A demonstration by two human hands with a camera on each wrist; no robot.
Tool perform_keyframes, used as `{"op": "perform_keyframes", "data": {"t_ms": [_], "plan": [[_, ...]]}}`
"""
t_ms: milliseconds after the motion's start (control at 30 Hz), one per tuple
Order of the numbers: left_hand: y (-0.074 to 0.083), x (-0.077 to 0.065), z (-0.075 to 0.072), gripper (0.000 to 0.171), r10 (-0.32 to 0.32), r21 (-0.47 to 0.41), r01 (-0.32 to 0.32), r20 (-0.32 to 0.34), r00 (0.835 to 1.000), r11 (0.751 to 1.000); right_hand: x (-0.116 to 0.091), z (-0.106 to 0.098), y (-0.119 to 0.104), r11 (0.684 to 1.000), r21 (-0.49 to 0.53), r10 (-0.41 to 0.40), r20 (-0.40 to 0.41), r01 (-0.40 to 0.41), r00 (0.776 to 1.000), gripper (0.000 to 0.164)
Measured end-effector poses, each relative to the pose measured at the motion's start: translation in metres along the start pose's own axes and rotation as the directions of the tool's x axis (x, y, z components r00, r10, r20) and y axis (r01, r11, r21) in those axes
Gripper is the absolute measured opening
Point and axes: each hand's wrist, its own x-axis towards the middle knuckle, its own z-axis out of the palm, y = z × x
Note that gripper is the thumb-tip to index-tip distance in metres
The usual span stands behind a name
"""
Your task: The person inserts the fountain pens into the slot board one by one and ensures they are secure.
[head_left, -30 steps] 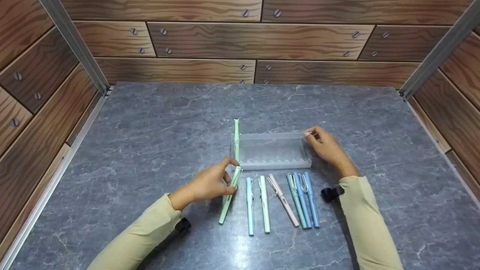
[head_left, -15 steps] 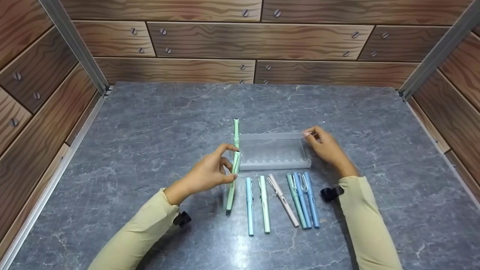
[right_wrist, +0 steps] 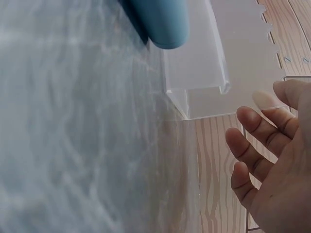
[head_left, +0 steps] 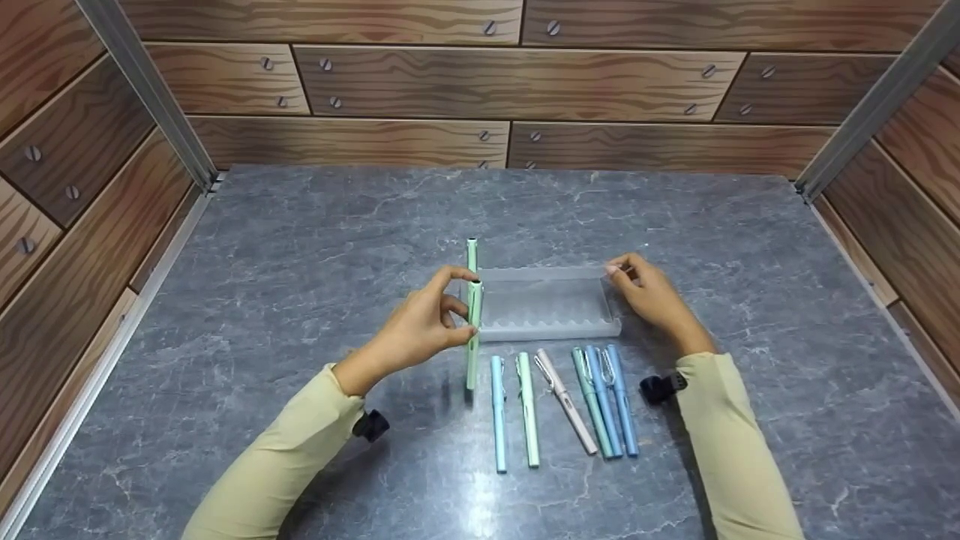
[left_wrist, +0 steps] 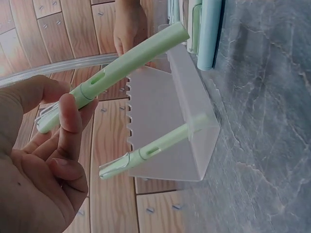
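Note:
My left hand (head_left: 420,326) pinches a light green pen (left_wrist: 138,58) between thumb and fingertips, held above the table at the left end of a translucent pen stand (head_left: 547,330) with notched edges. A second light green pen (left_wrist: 165,143) rests across the stand's left end, its clip end past the far edge. At the far right corner of the stand, my right hand (head_left: 651,292) pinches the plastic; in the right wrist view the index fingertip shows through it, while the other fingers are loosely bent. The held pen partly covers the second pen in the head view.
In front of the stand lie a light blue pen (head_left: 499,412), a pale green pen (head_left: 529,412), a pinkish-grey pen (head_left: 568,405) at a slant, and a close group of a dark green pen (head_left: 592,405) and two blue pens (head_left: 621,405). Wood-patterned walls (head_left: 480,82) surround the table.
My left hand has carried the light green pen up and forward from the table toward the stand, turning it from slanted to nearly in line with the second pen. The right hand stays put.

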Motion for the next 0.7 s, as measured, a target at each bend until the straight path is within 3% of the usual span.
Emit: {"op": "perform_keyframes", "data": {"t_ms": [367, 700], "plan": [[-0.002, 0.014, 0.001, 0.057, 0.001, -0.027, -0.003, -0.066, 0.998, 1.000, 0.001, 0.001, 0.001, 1.000, 0.016, 0.002, -0.005, -0.002, 1.000, 0.028], [-0.005, 0.026, -0.001, 0.057, -0.020, -0.054, 0.016, -0.075, 0.997, 0.998, 0.001, 0.002, 0.001, 0.999, 0.034, 0.005, -0.002, -0.005, 1.000, 0.028]]}}
